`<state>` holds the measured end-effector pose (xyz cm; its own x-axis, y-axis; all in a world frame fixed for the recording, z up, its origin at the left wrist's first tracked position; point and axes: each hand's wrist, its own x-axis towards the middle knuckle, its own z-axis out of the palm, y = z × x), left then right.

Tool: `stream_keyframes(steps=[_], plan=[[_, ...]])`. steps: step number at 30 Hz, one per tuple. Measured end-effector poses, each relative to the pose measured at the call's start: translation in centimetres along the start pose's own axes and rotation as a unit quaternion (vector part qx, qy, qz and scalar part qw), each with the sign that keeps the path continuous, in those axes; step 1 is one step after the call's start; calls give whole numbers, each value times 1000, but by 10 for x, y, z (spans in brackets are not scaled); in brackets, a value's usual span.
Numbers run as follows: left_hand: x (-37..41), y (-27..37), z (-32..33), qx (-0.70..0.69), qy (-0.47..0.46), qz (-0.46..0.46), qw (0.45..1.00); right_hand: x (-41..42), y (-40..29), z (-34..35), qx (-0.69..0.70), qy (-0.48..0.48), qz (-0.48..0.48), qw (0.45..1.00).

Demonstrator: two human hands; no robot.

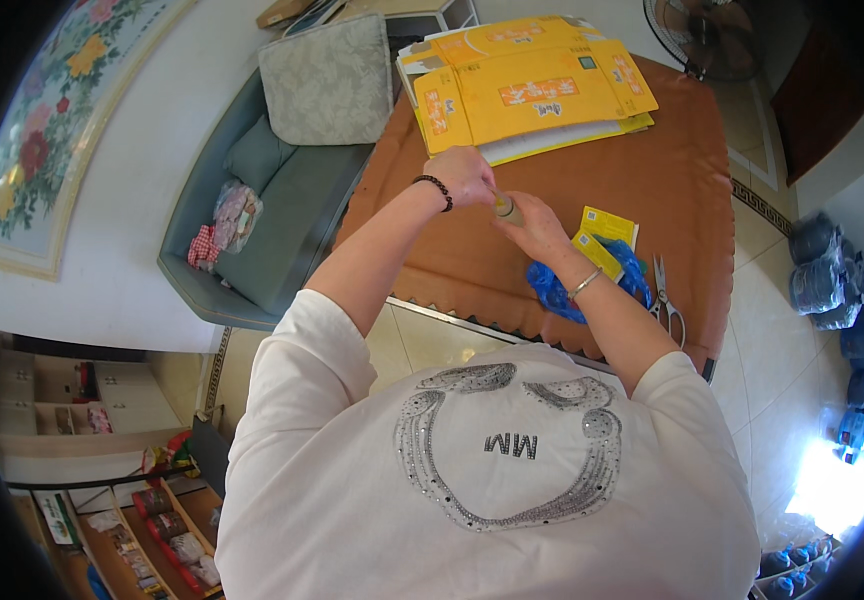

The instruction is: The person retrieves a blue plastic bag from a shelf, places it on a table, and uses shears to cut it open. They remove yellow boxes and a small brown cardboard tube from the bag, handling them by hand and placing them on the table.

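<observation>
In the head view my right hand (539, 227), with a metal bangle at its wrist, grips a small pale roll (507, 211) that looks like adhesive tape. The fingertips of my left hand (463, 176) pinch at the roll's far edge; a dark bead bracelet circles that wrist. What lies between the left fingertips is too small to make out. Both hands are above a table with a brown cover (454, 255). Just beyond the left hand lies a stack of flattened yellow cardboard boxes (522, 97) bearing print.
Near my right forearm, yellow printed packets (598, 255) rest on a crumpled blue plastic bag (552, 292). Scissors (664, 300) lie beside them at the table's right. A green sofa (289, 217) with a cushion flanks the table's left. Large water bottles (818, 285) and a fan (706, 34) stand right.
</observation>
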<state>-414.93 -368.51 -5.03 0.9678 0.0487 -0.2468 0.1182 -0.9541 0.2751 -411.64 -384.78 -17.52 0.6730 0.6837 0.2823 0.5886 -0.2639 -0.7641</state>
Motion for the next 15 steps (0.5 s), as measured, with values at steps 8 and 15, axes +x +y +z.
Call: stream_keyframes(steps=[8,15], plan=[[-5,-12,11,-150,16,34,988,1,-1,-7,22,12,-2,1000],[-1,-46,74,-632,-116,24,766,-16,2,-13,41,76,-18,996]])
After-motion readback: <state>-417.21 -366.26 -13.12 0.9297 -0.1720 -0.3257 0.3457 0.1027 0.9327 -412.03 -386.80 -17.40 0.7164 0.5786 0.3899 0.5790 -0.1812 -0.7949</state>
